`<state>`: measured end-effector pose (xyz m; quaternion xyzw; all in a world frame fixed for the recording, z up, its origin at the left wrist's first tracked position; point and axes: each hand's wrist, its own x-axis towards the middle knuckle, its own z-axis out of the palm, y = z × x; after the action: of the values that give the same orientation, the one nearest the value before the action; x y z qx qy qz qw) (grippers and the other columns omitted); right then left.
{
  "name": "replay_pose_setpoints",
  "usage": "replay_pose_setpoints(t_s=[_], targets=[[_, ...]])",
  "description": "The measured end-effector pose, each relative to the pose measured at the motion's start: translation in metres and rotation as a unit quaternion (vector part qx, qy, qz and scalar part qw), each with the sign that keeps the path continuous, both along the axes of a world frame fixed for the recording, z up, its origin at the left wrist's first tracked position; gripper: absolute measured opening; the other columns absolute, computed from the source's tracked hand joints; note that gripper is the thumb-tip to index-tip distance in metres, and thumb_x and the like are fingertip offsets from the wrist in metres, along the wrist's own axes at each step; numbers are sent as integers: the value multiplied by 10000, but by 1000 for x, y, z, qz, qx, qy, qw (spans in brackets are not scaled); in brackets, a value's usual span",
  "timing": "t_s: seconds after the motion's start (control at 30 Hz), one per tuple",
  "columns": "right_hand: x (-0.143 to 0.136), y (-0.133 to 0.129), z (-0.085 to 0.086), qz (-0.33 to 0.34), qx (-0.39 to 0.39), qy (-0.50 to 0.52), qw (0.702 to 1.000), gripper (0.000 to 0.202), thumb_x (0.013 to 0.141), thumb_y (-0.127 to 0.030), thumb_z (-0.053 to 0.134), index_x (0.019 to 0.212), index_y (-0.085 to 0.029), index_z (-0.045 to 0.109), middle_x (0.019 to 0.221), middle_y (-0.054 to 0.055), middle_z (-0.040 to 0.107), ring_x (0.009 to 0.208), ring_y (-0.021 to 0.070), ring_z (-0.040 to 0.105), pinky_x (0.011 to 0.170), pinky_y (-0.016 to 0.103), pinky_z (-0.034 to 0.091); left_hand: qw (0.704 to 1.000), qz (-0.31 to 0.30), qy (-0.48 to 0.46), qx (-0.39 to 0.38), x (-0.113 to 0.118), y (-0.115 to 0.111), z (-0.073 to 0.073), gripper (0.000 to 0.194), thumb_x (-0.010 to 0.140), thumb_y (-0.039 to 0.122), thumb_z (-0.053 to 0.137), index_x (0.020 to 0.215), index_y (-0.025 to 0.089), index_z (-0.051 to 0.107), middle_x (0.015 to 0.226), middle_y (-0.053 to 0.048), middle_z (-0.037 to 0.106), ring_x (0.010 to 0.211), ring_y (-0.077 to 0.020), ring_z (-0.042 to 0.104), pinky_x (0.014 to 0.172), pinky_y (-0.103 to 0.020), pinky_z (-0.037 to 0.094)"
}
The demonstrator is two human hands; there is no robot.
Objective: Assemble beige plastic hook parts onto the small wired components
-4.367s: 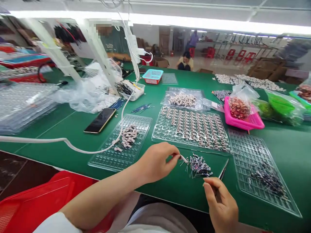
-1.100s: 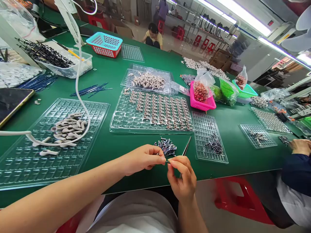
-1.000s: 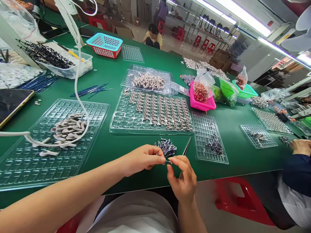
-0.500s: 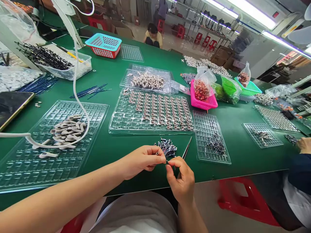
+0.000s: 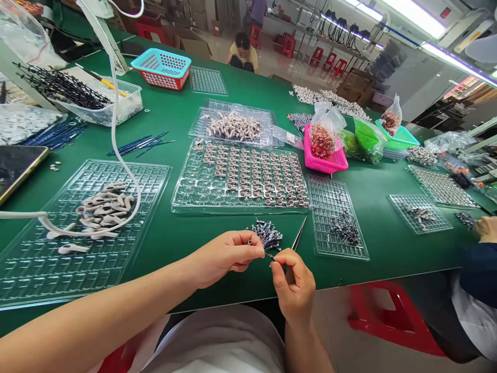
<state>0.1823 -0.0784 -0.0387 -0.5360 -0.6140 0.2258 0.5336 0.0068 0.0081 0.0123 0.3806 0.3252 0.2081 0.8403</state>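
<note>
My left hand (image 5: 233, 257) is closed in a pinch near the front edge of the green table, with a small round metal-ringed part (image 5: 249, 242) showing at its fingers. Just to its right, my right hand (image 5: 295, 282) pinches a small dark piece (image 5: 272, 257). A thin strand spans the short gap between the fingertips. Behind the hands lies a pile of dark small parts (image 5: 267, 234). Metal tweezers (image 5: 298, 233) rest beside the pile. Farther back, a clear tray (image 5: 182, 194) holds rows of pale parts with round ends.
Loose pale parts lie on a clear tray (image 5: 149, 199) at left, under a white cable (image 5: 115, 119). A tray with dark parts (image 5: 361, 243) and a pink basket (image 5: 326, 166) stand to the right. A co-worker's hand (image 5: 487, 228) shows at the far right.
My right hand has moved slightly right, away from the left fingertips, and the gap between them has widened. The view has shifted a little.
</note>
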Motion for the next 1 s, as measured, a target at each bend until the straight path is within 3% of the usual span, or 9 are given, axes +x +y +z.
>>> replay_pose_setpoints(t_s=[0.53, 0.8, 0.9, 1.0], targets=[[1, -1, -4, 14, -20, 76, 997, 111, 906, -136, 587, 943, -238, 608, 824, -6, 592, 705, 119, 529, 626, 236, 449, 999, -22, -6, 36, 0, 0, -4, 379, 793, 466, 750, 821, 149, 545, 636, 81, 371, 540, -64, 241, 522, -261, 134], [2, -1, -6, -29, -23, 63, 997, 84, 894, -153, 613, 915, -232, 632, 823, -13, 619, 683, 106, 549, 607, 219, 451, 998, -27, -12, 54, -3, -1, 1, 251, 858, 309, 575, 1032, 131, 545, 737, 33, 458, 607, -98, 334, 544, -253, 240], [3, -2, -8, -35, -25, 77, 996, 82, 895, -160, 613, 926, -231, 638, 829, -11, 621, 660, 102, 556, 578, 215, 451, 994, -14, 20, 108, -4, -2, -1, 205, 921, 329, 503, 1015, 148, 518, 801, 13, 507, 619, -100, 372, 559, -251, 291], [3, -4, -9, -38, -30, 86, 995, 78, 894, -165, 615, 931, -228, 643, 839, -4, 625, 672, 108, 573, 582, 220, 461, 969, -5, 100, 224, -4, -4, -3, 198, 984, 349, 440, 1005, 171, 525, 828, 2, 561, 648, -115, 440, 605, -262, 371]])
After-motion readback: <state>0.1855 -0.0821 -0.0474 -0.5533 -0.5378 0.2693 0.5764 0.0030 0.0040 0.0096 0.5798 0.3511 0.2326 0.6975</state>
